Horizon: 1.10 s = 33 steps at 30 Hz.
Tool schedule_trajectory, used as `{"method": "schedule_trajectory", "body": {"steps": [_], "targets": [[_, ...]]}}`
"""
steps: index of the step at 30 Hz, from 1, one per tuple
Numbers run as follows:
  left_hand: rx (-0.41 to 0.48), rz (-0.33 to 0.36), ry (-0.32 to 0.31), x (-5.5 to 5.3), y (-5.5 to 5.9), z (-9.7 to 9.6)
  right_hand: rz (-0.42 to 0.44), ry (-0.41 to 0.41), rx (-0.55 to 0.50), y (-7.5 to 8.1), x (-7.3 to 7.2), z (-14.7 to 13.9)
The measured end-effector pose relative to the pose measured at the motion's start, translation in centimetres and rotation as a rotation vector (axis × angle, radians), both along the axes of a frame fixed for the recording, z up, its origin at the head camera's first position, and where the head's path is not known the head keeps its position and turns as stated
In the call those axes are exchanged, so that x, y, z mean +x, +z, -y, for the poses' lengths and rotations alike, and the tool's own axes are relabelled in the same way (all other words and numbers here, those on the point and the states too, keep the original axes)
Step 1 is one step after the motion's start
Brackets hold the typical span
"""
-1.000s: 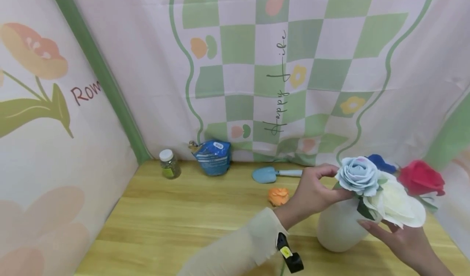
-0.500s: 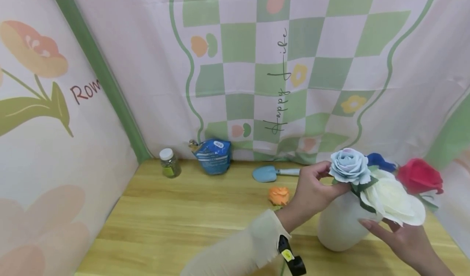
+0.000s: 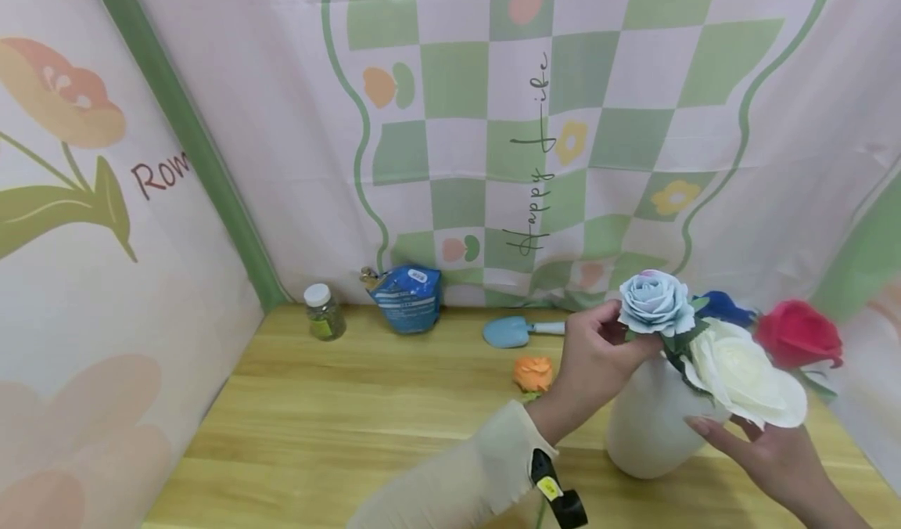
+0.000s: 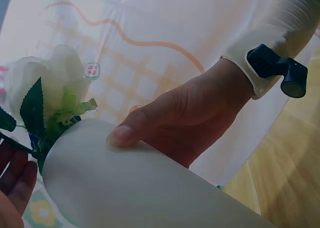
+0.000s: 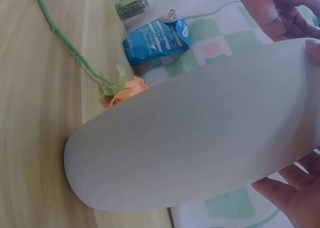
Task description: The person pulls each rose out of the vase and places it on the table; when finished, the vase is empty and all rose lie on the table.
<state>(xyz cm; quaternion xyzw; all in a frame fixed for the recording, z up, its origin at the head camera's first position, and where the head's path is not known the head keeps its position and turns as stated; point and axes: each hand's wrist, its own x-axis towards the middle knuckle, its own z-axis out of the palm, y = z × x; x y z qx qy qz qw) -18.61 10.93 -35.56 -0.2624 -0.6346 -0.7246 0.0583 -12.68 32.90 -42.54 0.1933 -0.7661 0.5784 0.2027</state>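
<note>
My left hand [image 3: 598,357] is at the mouth of a white vase [image 3: 651,435], its thumb and fingers pinching a light blue artificial rose [image 3: 656,304] just under the bloom. On the vase's right side, my right hand [image 3: 770,458] grips the body, thumb at the front. The left wrist view shows that right hand [image 4: 170,118] around the vase [image 4: 120,178]. A white rose [image 3: 748,376] with green leaves leans out over the rim, above the right hand. In the right wrist view the vase [image 5: 190,133] stands upright on the table, its base showing.
An orange flower [image 3: 533,374] with a green stem lies left of the vase. Farther back are a blue trowel [image 3: 508,332], a blue bag [image 3: 410,300] and a white-capped jar [image 3: 324,316]. A red rose [image 3: 798,333] and a dark blue flower [image 3: 725,308] show behind the white rose.
The light blue rose has risen and shifted left, away from the white rose, along with my left hand. My right hand stays on the vase.
</note>
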Motion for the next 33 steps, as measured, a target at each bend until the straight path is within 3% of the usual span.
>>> {"method": "schedule_trajectory", "body": {"steps": [6,10,14,18,20,22,28,33], "targets": [[0.043,0.069,-0.019,-0.1,0.1,0.2,0.007,-0.019,0.036,-0.2,0.1,0.0],[0.138,0.069,-0.052,0.0,0.3,0.2,0.006,0.012,0.019,-0.5,0.0,-0.2],[0.231,0.099,-0.077,0.1,0.5,0.2,-0.003,-0.035,0.096,-0.7,0.1,-0.2],[0.297,0.126,-0.100,0.1,0.6,0.3,-0.035,0.032,0.038,-0.8,0.0,-0.2],[0.321,0.122,-0.110,0.1,0.6,0.4,-0.052,0.100,-0.031,-0.8,-0.1,-0.2],[0.345,0.112,-0.119,0.2,0.7,0.5,-0.068,0.116,-0.043,-0.7,-0.1,-0.1],[0.383,0.107,-0.090,0.2,0.8,0.7,-0.058,0.084,-0.015,-0.8,-0.1,-0.1],[0.389,0.097,-0.105,0.0,0.8,1.2,-0.039,0.071,-0.005,-0.9,-0.1,-0.1]]}}
